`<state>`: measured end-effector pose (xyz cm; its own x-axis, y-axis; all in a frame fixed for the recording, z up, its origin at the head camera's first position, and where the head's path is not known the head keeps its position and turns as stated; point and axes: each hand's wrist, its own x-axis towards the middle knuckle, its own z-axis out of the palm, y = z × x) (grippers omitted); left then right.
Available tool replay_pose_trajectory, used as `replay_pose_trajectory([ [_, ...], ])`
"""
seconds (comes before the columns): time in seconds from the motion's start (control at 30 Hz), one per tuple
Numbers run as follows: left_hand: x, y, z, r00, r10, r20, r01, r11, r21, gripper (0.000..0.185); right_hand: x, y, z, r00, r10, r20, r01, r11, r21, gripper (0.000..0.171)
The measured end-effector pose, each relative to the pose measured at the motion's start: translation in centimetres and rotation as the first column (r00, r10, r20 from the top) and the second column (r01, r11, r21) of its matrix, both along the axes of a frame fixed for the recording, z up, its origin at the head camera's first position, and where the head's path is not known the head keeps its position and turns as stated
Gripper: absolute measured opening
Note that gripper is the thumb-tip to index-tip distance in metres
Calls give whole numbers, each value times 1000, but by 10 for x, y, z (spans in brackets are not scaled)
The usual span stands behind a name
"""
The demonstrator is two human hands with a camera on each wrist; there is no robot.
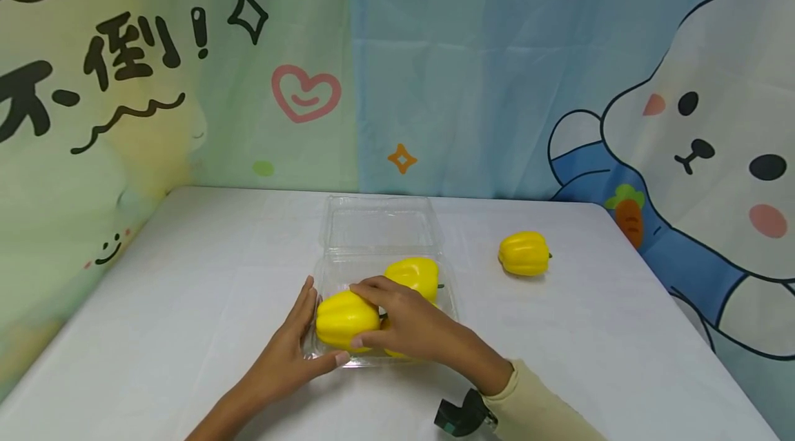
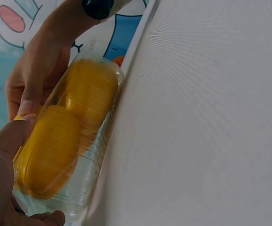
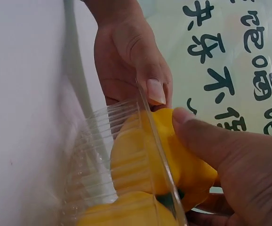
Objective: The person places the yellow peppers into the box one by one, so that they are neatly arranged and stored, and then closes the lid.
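Note:
A hinged clear plastic container (image 1: 328,263) lies with its lid (image 1: 381,220) folded back. My right hand (image 1: 413,320) grips a yellow bell pepper (image 1: 346,320) at the container's front left, its thumb on the near side and fingers over the top. Behind it sits another yellow bell pepper (image 1: 415,275). A third yellow bell pepper (image 1: 395,353) shows only in part beneath my right hand. My left hand (image 1: 288,351) rests against the container's left front corner, fingers straight along the side and thumb stretched along the front rim.
One more yellow bell pepper (image 1: 524,253) lies on the white table (image 1: 559,330), right of the container. A printed cloth backdrop (image 1: 459,68) hangs behind the table. Near the right sleeve (image 1: 540,403) is a black wrist device (image 1: 461,415).

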<state>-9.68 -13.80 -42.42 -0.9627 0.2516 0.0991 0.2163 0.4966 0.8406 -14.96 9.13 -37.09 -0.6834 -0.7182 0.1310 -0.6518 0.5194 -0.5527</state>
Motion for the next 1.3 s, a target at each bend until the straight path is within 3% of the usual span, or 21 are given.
replay_pose_trajectory([
  [0.4,0,0,1,1000,0,3,0,1000,-18,113,-2,6,4,998,40,51,-42,998,45,56],
  [0.9,0,1,1,1000,0,14,0,1000,-8,115,-9,8,-2,995,82,60,-79,995,-52,60],
  [1.3,1,1,0,1000,7,26,-7,1000,9,116,-9,5,-5,996,66,59,-65,998,-21,62],
])
